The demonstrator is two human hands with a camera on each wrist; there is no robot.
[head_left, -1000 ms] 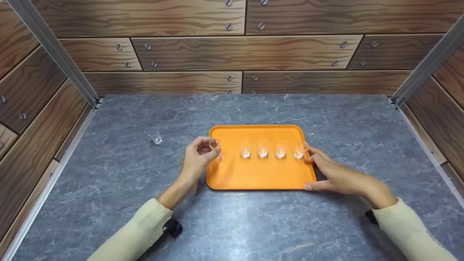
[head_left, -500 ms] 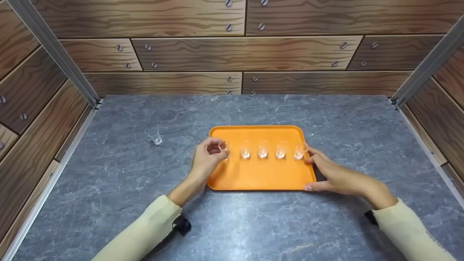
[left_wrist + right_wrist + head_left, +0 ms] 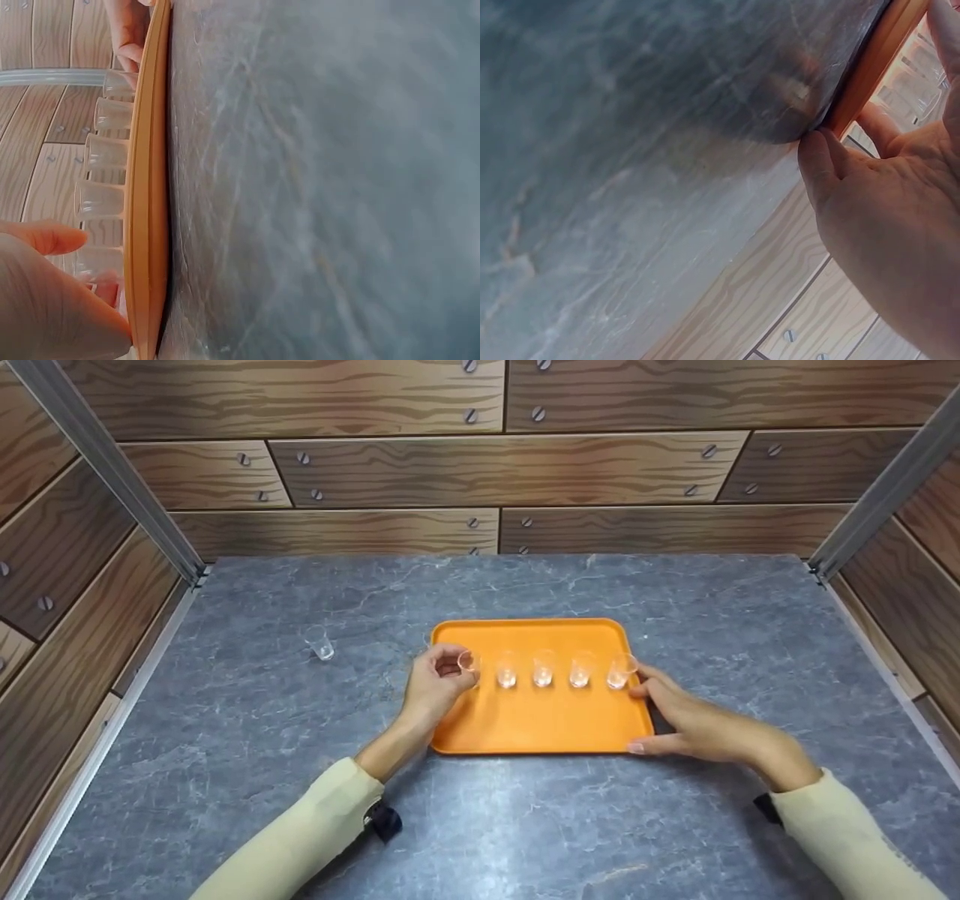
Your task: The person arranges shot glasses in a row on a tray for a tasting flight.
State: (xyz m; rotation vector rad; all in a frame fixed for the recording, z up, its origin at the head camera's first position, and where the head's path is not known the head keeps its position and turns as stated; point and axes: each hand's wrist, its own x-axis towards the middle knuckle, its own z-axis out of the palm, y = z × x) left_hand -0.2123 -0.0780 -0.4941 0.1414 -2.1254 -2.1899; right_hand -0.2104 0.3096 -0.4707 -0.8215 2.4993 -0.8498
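Note:
My left hand (image 3: 431, 690) pinches a small clear shot glass (image 3: 470, 661) between thumb and fingers, over the left end of an orange tray (image 3: 540, 727). In the left wrist view this held glass (image 3: 101, 261) is right at the tray's surface, partly behind the thumb. Several matching glasses (image 3: 507, 675) stand upright on the tray in a row to its right. My right hand (image 3: 697, 727) grips the tray's right edge, thumb at the near corner and fingertips beside the rightmost glass (image 3: 619, 673). The right wrist view shows that thumb (image 3: 819, 166) against the tray rim (image 3: 877, 64).
Another clear glass (image 3: 322, 647) is on the grey marbled table (image 3: 247, 720), left of the tray. A faint clear rim shows just behind my left fingers. Wood-patterned walls (image 3: 480, 472) enclose the table at the back and both sides.
My left hand has moved right with its shot glass, from the tray's left edge to a spot inside it, near the row. My right hand and the tray have stayed in place.

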